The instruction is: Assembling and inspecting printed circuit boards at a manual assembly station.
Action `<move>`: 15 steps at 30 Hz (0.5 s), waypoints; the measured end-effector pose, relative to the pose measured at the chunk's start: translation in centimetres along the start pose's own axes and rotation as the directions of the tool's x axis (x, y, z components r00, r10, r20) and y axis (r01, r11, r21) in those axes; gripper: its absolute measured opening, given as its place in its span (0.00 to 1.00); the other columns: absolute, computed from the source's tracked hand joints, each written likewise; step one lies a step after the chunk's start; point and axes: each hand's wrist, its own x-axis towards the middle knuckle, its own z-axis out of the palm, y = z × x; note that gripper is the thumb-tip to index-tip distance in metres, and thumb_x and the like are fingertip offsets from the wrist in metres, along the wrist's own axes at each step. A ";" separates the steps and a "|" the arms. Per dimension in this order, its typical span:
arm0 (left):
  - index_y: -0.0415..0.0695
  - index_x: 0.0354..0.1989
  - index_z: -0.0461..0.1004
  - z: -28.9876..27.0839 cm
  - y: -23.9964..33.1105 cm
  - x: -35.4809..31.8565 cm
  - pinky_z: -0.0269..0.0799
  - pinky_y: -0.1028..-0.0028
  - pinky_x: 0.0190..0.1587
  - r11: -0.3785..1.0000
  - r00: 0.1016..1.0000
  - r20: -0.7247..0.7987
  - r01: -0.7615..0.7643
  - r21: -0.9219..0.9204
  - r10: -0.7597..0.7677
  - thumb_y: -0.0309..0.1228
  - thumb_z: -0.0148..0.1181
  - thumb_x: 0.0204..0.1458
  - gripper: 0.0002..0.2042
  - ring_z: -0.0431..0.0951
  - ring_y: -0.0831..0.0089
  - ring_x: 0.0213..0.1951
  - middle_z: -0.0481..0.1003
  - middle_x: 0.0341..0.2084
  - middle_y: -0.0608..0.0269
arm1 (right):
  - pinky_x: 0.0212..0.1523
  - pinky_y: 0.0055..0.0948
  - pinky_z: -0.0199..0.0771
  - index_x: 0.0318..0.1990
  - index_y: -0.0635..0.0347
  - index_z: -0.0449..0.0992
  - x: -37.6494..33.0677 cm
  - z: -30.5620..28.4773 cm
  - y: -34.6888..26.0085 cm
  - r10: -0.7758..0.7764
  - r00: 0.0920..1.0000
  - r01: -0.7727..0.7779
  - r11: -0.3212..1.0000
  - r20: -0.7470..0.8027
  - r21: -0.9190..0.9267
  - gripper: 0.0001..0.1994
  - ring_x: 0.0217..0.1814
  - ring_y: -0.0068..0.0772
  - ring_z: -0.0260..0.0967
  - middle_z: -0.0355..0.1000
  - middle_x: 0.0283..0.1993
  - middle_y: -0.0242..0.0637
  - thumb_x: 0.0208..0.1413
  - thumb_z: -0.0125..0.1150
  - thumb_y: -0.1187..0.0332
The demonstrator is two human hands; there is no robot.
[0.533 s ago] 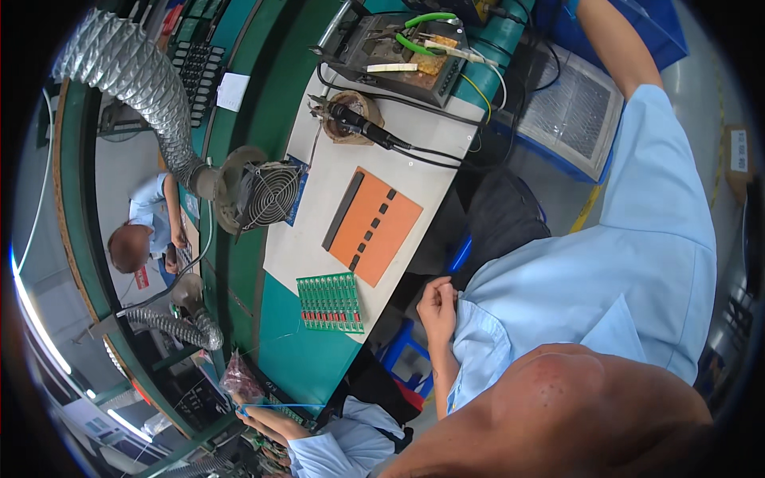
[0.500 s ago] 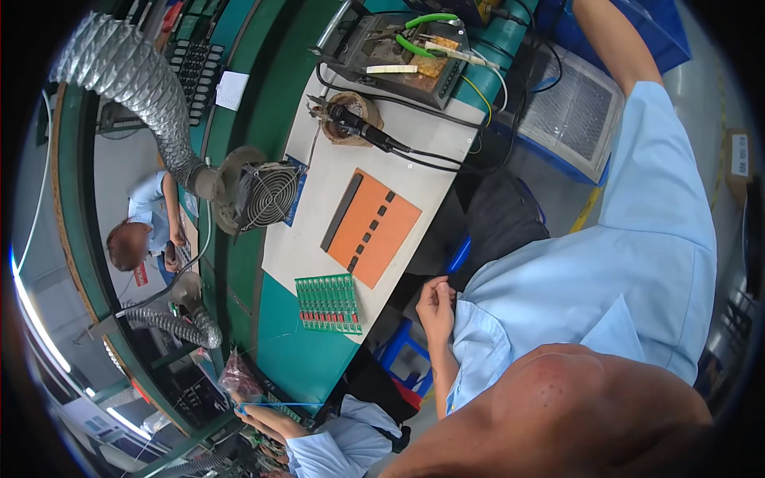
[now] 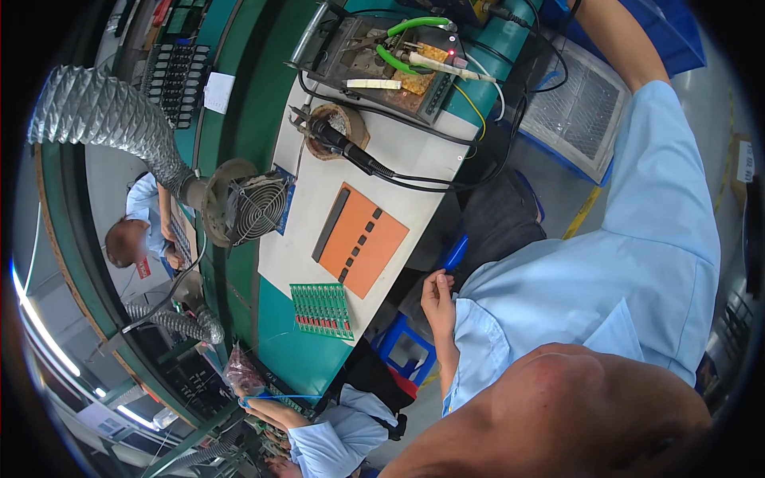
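Observation:
My left hand (image 3: 437,301) hangs beside my body near the table's edge. Its fingers are curled together, and I see nothing in them. My right arm (image 3: 617,48) reaches away past the top edge, so its hand is out of sight. On the white worktop (image 3: 390,139) nearest my left hand lies an orange board (image 3: 370,248) with a dark strip and a row of black pieces. Beside it rests a green circuit board panel (image 3: 321,311) with red parts. A soldering iron (image 3: 343,143) lies across a round brown bowl (image 3: 351,127).
A metal tray (image 3: 374,52) holds green-handled pliers (image 3: 414,28) and a yellow sponge. A caged fan (image 3: 259,209) stands by a silver duct (image 3: 119,111). Co-workers sit at the left (image 3: 143,223) and bottom (image 3: 343,430). A blue stool (image 3: 402,350) and blue bin (image 3: 665,36) are nearby.
The whole scene has shifted slightly leftward in view. My left hand's fingers have moved a little. A red light now shows near the metal tray.

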 end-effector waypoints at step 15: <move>0.36 0.49 0.76 0.2 -0.5 1.1 0.74 0.76 0.48 0.999 0.994 0.104 -0.032 0.005 0.032 0.34 0.54 0.68 0.13 0.78 0.73 0.39 0.79 0.35 0.58 | 0.22 0.15 0.53 0.44 0.52 0.80 8.9 -5.1 8.4 -0.230 0.810 -0.328 0.586 0.540 0.741 0.14 0.25 0.16 0.61 0.70 0.29 0.25 0.71 0.52 0.55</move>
